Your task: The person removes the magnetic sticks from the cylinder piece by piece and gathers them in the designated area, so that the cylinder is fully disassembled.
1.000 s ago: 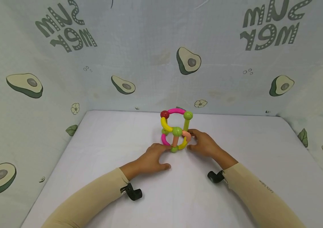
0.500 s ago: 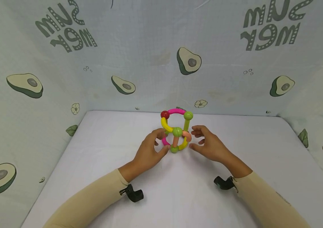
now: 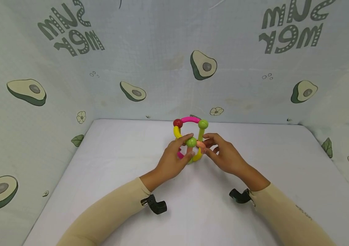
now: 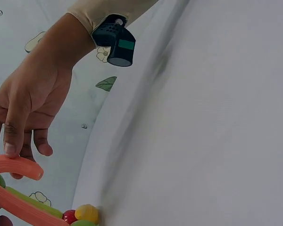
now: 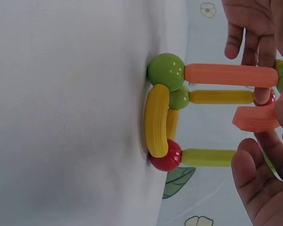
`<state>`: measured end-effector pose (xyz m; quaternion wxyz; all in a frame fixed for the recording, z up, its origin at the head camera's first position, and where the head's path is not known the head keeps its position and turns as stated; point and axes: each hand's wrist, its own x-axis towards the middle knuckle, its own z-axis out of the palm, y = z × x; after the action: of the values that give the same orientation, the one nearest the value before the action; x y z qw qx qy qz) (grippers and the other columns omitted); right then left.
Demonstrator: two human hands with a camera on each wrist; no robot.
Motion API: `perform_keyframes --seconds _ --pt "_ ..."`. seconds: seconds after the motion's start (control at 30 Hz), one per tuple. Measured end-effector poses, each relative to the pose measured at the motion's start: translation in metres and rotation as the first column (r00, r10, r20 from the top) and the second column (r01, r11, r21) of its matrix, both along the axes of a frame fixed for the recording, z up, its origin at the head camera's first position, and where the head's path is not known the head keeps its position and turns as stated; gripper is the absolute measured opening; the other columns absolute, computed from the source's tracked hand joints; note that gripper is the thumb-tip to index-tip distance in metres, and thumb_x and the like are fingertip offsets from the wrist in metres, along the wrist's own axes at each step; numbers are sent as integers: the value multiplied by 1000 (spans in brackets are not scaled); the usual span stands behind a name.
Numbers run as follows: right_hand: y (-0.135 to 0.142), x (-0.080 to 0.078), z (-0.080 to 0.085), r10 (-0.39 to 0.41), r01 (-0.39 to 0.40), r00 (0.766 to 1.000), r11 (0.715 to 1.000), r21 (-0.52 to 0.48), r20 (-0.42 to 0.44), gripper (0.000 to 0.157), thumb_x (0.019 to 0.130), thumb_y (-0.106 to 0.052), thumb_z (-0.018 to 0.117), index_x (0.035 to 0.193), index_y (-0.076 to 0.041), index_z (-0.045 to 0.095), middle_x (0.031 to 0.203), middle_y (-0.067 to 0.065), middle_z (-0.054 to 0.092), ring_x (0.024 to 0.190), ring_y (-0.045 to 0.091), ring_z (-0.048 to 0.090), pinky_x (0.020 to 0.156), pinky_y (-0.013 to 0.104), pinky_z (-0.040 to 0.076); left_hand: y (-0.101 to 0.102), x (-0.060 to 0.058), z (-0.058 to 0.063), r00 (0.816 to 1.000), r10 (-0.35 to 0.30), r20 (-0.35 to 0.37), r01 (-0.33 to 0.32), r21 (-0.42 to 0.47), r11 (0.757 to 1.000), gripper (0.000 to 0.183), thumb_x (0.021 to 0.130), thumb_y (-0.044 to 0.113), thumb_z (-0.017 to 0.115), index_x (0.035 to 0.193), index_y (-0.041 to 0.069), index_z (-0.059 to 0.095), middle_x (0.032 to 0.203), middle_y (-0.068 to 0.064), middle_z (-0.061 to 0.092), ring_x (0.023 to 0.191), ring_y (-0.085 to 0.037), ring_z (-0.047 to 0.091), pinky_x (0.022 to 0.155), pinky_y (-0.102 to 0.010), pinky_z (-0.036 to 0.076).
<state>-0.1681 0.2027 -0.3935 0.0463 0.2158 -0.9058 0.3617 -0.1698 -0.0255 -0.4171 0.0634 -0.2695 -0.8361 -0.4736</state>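
Note:
A frame of magnetic sticks and balls stands upright, its orange upright stick [image 5: 228, 74] running between green balls. My left hand [image 3: 171, 159] reaches around the front-left of the frame, index finger at the upper green ball [image 3: 191, 142] and thumb low beside the orange upright. My right hand [image 3: 228, 157] pinches a curved orange stick [image 5: 254, 118] between thumb and fingers. One end of that stick meets the upper green ball; the other end [image 4: 37, 173] is free. In the left wrist view, the right hand [image 4: 33, 103] has its thumb on the stick. The left hand is mostly hidden there.
The frame stands on a white cloth-covered table [image 3: 125, 147]. Behind it rises a pale curtain [image 3: 162, 68] with avocado prints. Other parts of the frame include a red ball [image 3: 178, 123], a pink curved stick [image 3: 191, 119] and a lime upright [image 3: 201, 133].
My left hand has risen from the frame's base to its upper green ball. The right hand drew back from the curved orange stick, then came in and pinched it. The frame stays in place.

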Motion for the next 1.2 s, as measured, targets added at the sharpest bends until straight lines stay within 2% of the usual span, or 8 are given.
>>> perform_keyframes --seconds 0.13,0.37,0.53,0.63,0.8,0.97,1.2 --pt "0 0 -1 13 -13 1000 1000 -2 -6 49 95 -5 73 138 -7 49 117 11 72 105 27 68 84 44 56 5 -2 -3 999 25 -30 -24 37 999 57 99 20 71 152 19 49 135 -2 61 118 -21 56 93 -43 51" --pt "4 1 3 100 -100 994 995 -19 52 54 97 -7 71 146 -11 49 112 4 72 99 18 68 84 40 56 9 -4 -7 998 49 -34 -45 115 992 54 97 17 74 148 15 54 135 -2 62 117 -20 57 93 -51 51" --pt "10 1 7 203 -197 973 979 -57 115 59 96 -10 71 151 -12 49 112 0 70 102 16 64 83 37 55 12 -3 -8 998 59 -6 -57 159 986 53 97 16 74 146 14 55 130 -3 63 116 -19 56 91 -53 50" --pt "13 1 7 256 -246 957 966 -83 139 63 95 -11 72 153 -14 47 117 3 69 106 17 63 82 35 55 14 -2 -7 999 54 9 -55 182 982 52 97 17 74 146 13 55 135 -2 62 115 -19 56 91 -54 48" --pt "16 1 6 314 -303 939 948 -97 143 75 87 -1 72 155 -14 44 121 5 67 109 19 61 79 35 56 15 -2 -6 998 54 23 -57 201 978 52 97 19 73 146 14 55 140 -1 60 114 -18 56 90 -54 46" --pt "18 1 5 328 -317 934 944 -93 142 80 84 -2 78 156 -15 43 119 1 67 108 18 61 79 38 57 16 -1 -6 998 55 23 -58 207 977 51 97 21 74 145 15 56 139 0 60 114 -17 56 89 -54 46" --pt "15 1 8 279 -268 947 959 -88 158 77 84 -14 86 152 -15 49 111 -3 67 101 19 62 79 38 56 16 -3 -7 998 59 25 -63 205 977 50 97 22 74 144 15 57 137 0 61 114 -17 56 89 -57 47"
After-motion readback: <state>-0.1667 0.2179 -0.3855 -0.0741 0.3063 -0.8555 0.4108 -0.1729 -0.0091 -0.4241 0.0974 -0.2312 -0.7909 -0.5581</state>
